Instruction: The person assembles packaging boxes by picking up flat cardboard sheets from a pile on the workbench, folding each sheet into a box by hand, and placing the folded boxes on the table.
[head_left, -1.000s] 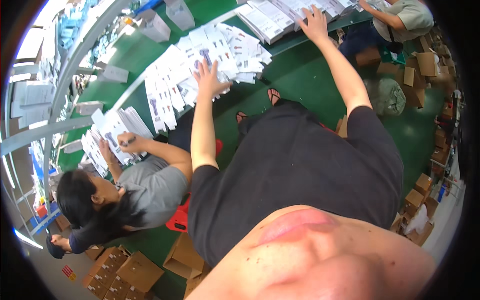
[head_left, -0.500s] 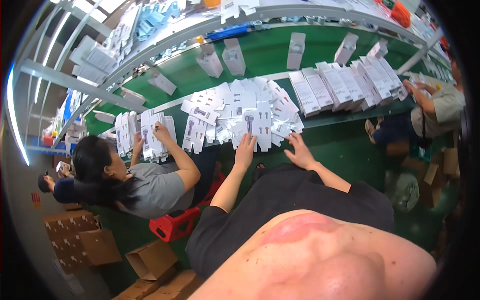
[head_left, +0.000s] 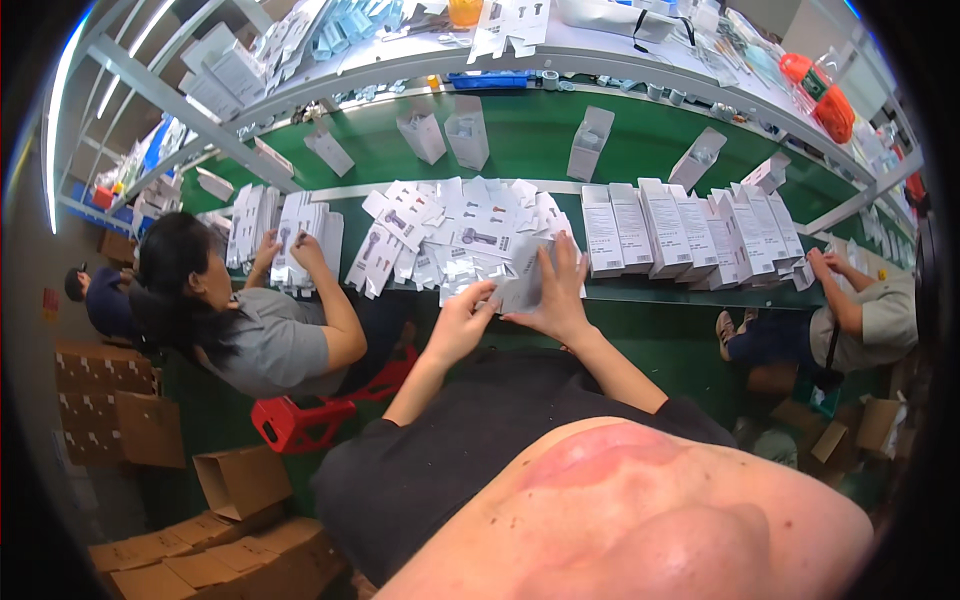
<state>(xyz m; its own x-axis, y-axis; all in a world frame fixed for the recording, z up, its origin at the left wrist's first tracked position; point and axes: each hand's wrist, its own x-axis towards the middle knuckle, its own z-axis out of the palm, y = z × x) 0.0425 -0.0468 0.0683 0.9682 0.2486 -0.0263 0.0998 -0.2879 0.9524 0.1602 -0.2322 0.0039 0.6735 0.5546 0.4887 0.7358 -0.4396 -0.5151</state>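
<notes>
Between my hands, over the near edge of the bench, a folding carton [head_left: 520, 275] stands with a plain greyish-white side showing. My left hand [head_left: 466, 320] pinches its lower left edge. Around its right side goes my right hand [head_left: 562, 295], thumb low in front and fingers up along the edge. A loose pile of flat printed carton blanks [head_left: 480, 215] lies just beyond the carton. To the right of my right hand, a row of formed white cartons [head_left: 660, 225] leans together on the bench.
Open boxes [head_left: 467, 135] stand spaced along the green belt [head_left: 530, 130] beyond the bench, under a loaded shelf [head_left: 360, 75]. On my left a co-worker in grey [head_left: 290, 330] handles stacked blanks; another person [head_left: 870, 290] works at right. Brown cardboard boxes [head_left: 240, 480] sit on the floor.
A blank from the top of the pile is now in both hands, opened into a carton. My right hand has moved left and inward onto it; the view has shifted slightly.
</notes>
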